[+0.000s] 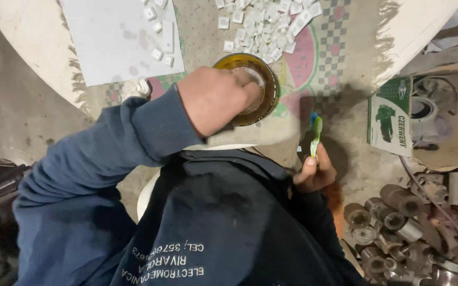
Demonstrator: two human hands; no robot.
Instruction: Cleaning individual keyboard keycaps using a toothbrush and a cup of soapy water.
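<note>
A worn, fringed woven mat (340, 37) with a faded checker and pink oval print covers the round pale table top at twelve o'clock, its surface gritty and stained. On it at eleven o'clock lies a flat, matte pale grey rectangular sheet (112, 42) carrying a few loose white square keycaps. At four o'clock a heap of dull, cylindrical grey metal parts (398, 222) crowds the floor, with a green and white cardboard box (390, 116) at three o'clock. A scattered pile of small white plastic keycaps (266, 26) sits at twelve o'clock, just beyond a round amber glass bowl (247, 87) near the centre, glossy at its rim and holding a pale liquid. The left hand (216, 98), in a ribbed blue sleeve, reaches into that bowl with its fingers bunched together; what they pinch cannot be made out. The right hand (314, 172), at the centre's lower right, is clamped on a slim green and blue plastic toothbrush (316, 132), bristles pointing up.
</note>
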